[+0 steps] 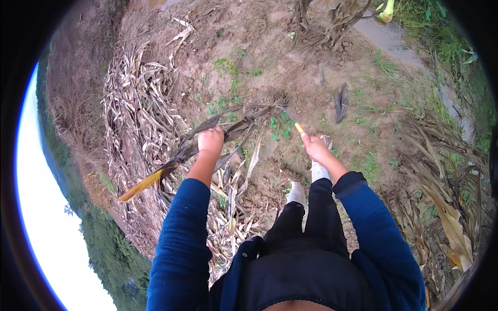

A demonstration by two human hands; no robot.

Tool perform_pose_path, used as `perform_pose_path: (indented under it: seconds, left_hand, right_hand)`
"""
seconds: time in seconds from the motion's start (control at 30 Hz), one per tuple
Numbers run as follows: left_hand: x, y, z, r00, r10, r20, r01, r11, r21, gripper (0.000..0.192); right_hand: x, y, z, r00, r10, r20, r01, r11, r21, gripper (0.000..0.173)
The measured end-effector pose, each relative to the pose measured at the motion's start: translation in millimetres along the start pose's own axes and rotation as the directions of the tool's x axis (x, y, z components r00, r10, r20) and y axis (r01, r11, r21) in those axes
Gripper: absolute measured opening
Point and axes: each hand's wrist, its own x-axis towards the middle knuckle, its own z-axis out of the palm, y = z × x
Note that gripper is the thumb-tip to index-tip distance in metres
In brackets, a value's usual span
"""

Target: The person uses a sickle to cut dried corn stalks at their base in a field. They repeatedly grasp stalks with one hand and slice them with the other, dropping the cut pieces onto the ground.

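My left hand point(211, 140) is closed around a dry, dark plant stalk with withered leaves point(188, 149). One long yellow-brown leaf point(141, 187) points to the lower left from it. The stalk's other end reaches the soil near the middle of the view. My right hand point(314, 147) grips the orange-yellow handle of a sickle point(298, 127). Its thin curved metal blade point(283, 110) is close to the stalk's base, above small green leaves point(281, 126); whether it touches the stalk I cannot tell.
A long heap of dried stalks and leaves point(136, 112) lies on the left. Standing withered plants are at the top point(336, 23) and right point(439, 186). Muddy water point(389, 42) runs along the upper right beside grass. My light-coloured boots point(297, 193) stand on bare soil.
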Motion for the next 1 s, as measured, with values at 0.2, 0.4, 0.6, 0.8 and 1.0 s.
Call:
perform_pose_path:
  seconds: [0.2, 0.4, 0.6, 0.8, 1.0]
  left_hand:
    - [-7, -13, 26, 1.0, 0.012, -0.018, -0.012, 1.0, 0.015, 0.008]
    - [-17, -16, 42, 0.999, 0.011, -0.051, -0.01, 1.0, 0.019, 0.009]
    - [-27, -26, 61, 0.998, 0.04, -0.045, -0.042, 0.997, -0.057, 0.01]
    - [-67, 14, 72, 0.969, 0.024, -0.244, -0.044, 0.996, -0.08, 0.008]
    - [-71, 18, 134, 0.986, 0.041, -0.16, -0.111, 0.884, -0.453, 0.023]
  right_hand:
    - [36, -65, 94, 0.956, -0.264, 0.131, 0.276, 0.957, -0.085, 0.061]
    - [64, -100, 150, 0.969, -0.107, 0.225, 0.161, 0.957, -0.24, 0.063]
    - [60, -75, 187, 0.981, -0.184, 0.064, 0.194, 0.948, -0.254, 0.063]
    - [-22, -33, 184, 0.982, -0.002, 0.19, -0.059, 0.948, 0.312, 0.051]
    - [-57, 24, 183, 1.0, -0.012, -0.002, 0.012, 0.985, 0.171, 0.046]
